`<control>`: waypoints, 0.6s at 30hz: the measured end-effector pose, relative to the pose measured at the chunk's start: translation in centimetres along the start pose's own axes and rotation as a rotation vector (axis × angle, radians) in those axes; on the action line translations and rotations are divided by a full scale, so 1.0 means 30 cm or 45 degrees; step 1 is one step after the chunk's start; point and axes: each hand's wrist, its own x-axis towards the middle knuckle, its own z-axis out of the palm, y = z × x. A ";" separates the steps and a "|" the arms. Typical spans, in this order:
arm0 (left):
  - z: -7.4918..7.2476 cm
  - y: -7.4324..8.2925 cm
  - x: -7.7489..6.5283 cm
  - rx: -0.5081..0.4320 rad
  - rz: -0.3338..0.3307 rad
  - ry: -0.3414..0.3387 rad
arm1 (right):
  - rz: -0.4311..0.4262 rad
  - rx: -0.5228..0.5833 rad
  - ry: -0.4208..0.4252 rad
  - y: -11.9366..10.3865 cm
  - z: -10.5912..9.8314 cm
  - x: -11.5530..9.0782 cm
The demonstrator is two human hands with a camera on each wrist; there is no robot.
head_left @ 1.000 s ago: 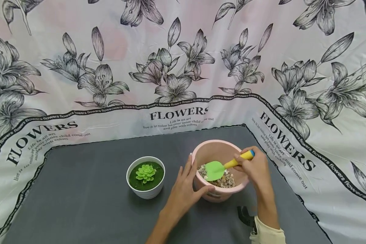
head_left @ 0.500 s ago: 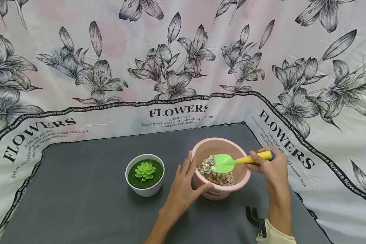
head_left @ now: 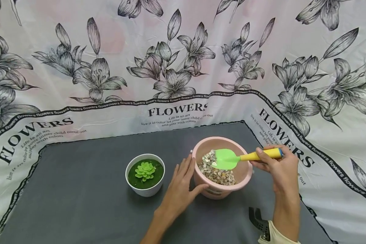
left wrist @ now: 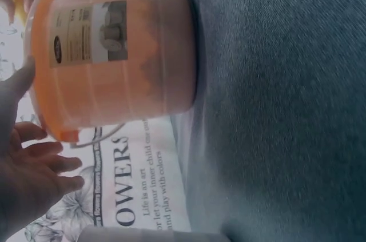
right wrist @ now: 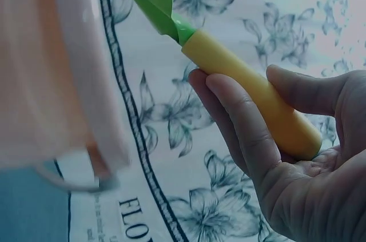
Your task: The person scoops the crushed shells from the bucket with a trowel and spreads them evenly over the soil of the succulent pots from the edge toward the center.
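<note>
Trowel (head_left: 243,158) — pinched between right thumb (right wrist: 303,90) and fingers (right wrist: 243,113).

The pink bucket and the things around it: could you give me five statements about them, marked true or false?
1. The right hand has its grip on the yellow-handled trowel. True.
2. The pink bucket lies on its side. False: it stands upright on the grey table.
3. Gravelly bits lie inside the pink bucket. True.
4. A bright green plant sits in the white pot. True.
5. The left hand is holding the white pot. False: the left hand is at the side of the pink bucket, apart from the white pot.
</note>
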 end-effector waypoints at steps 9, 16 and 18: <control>-0.104 -0.069 -0.078 0.074 0.061 0.220 | -0.028 0.073 -0.128 -0.001 0.123 -0.029; -0.233 -0.215 -0.150 0.060 0.185 0.607 | -0.015 0.044 -0.269 0.026 0.238 -0.064; -0.270 -0.253 -0.168 0.051 0.171 0.652 | -0.001 0.015 -0.290 0.035 0.271 -0.075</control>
